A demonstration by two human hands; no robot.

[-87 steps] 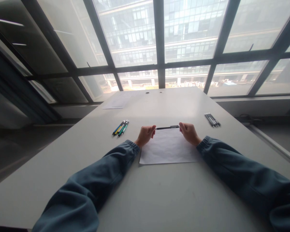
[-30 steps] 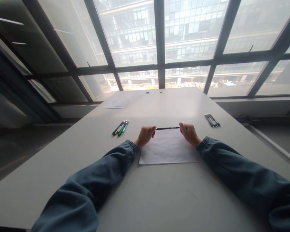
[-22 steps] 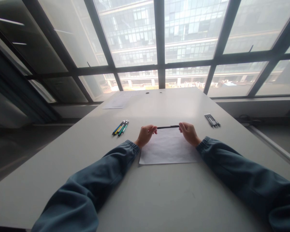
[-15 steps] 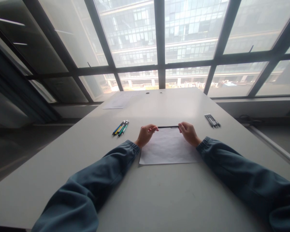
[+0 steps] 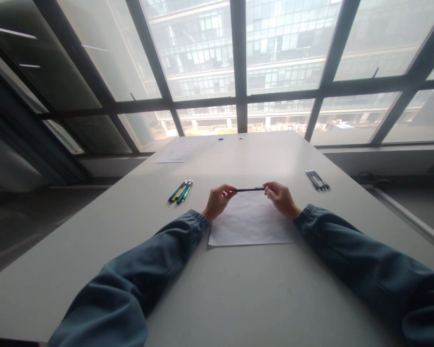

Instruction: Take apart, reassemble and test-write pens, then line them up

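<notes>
A thin black pen (image 5: pixel 250 189) is held level between both hands, just above the far edge of a white sheet of paper (image 5: pixel 251 222) on the grey table (image 5: pixel 217 284). My left hand (image 5: pixel 219 200) pinches its left end with curled fingers. My right hand (image 5: pixel 280 197) pinches its right end. Both wrists rest near the paper's sides, in blue-grey sleeves.
A small bunch of coloured pens (image 5: pixel 181 191) lies on the table left of my hands. A bunch of dark pens (image 5: pixel 318 179) lies to the right. Another sheet of paper (image 5: pixel 175 153) rests at the far left by the large window.
Both hands have closed in slightly along the pen, so less of it shows between them, and the pen has risen a little. Arms and paper stay put.
</notes>
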